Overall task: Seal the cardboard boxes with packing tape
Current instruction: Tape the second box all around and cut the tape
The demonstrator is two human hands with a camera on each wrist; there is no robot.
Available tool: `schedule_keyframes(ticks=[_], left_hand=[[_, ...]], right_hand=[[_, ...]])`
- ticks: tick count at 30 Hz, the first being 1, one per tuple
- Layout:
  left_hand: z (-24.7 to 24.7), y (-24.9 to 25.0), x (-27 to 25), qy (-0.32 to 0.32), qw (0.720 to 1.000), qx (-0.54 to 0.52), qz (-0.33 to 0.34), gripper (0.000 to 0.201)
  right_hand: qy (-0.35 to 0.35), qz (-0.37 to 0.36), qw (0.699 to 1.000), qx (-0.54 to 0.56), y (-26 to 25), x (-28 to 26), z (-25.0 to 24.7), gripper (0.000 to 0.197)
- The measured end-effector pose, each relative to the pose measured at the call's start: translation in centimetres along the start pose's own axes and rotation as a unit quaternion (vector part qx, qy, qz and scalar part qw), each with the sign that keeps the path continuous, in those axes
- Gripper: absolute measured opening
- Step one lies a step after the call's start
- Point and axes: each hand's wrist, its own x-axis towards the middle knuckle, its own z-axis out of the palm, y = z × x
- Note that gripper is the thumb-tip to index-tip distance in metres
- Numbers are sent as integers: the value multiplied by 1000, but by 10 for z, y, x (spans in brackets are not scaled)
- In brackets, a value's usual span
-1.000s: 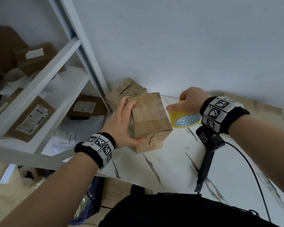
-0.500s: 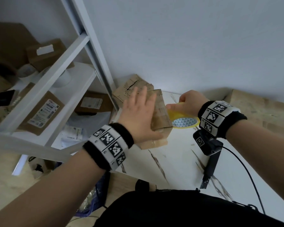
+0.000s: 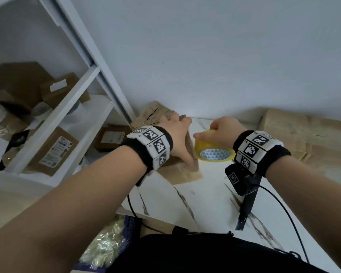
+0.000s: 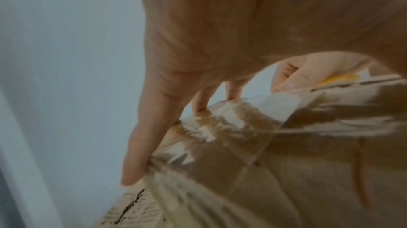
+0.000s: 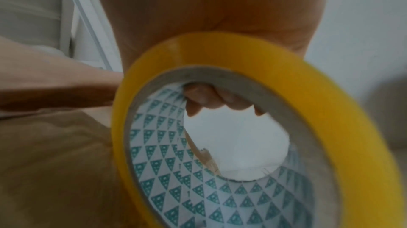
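Observation:
A small cardboard box (image 3: 185, 172), wrapped in shiny clear tape, sits on the white marble table (image 3: 205, 203). My left hand (image 3: 175, 134) lies over its top with the fingers stretched toward the far edge, pressing the taped surface (image 4: 286, 170). Just right of the box, touching its side, is a yellow packing tape roll (image 3: 215, 152). My right hand (image 3: 222, 129) grips the roll from above. In the right wrist view its fingertips (image 5: 209, 99) curl into the roll's patterned core (image 5: 165, 170). The box's top is mostly hidden under my left hand.
A cracked cardboard box (image 3: 154, 115) stands against the wall behind the taped box. Flattened cardboard (image 3: 303, 134) lies at the table's back right. A white shelf unit (image 3: 83, 91) with parcels stands at the left. A black stick mount (image 3: 246, 203) and cable hang below my right wrist.
My left hand left its grip on the box's side and now lies flat over its top. The box was lowered onto the table. My right hand kept hold of the tape roll.

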Motion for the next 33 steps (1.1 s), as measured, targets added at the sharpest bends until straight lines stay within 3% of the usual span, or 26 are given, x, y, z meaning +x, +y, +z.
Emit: schedule_keyframes(ticks=[4, 7, 10, 16, 22, 28, 31, 33], left_hand=[[9, 3, 1, 122, 988, -88, 32, 117], [16, 5, 4, 161, 978, -125, 44, 121], [20, -2, 2, 164, 976, -132, 64, 124], [34, -22, -1, 176, 973, -120, 85, 108], [56, -43, -9, 192, 959, -191, 78, 102], [81, -73, -13, 185, 949, -248, 54, 109], [92, -83, -13, 186, 942, -273, 60, 107], [99, -89, -14, 187, 941, -275, 59, 106]], right_hand=[[85, -10, 991, 105, 16, -4, -29, 56], [68, -10, 992, 102, 24, -6, -42, 54], [53, -14, 995, 83, 25, -6, -42, 59], [36, -18, 997, 65, 12, -4, -46, 69], [4, 20, 998, -59, 18, -6, -37, 53], [0, 8, 998, 61, 16, 4, -39, 55], [-21, 5, 992, 128, 10, 8, -38, 43], [-21, 1, 996, 91, 7, 11, -36, 35]])
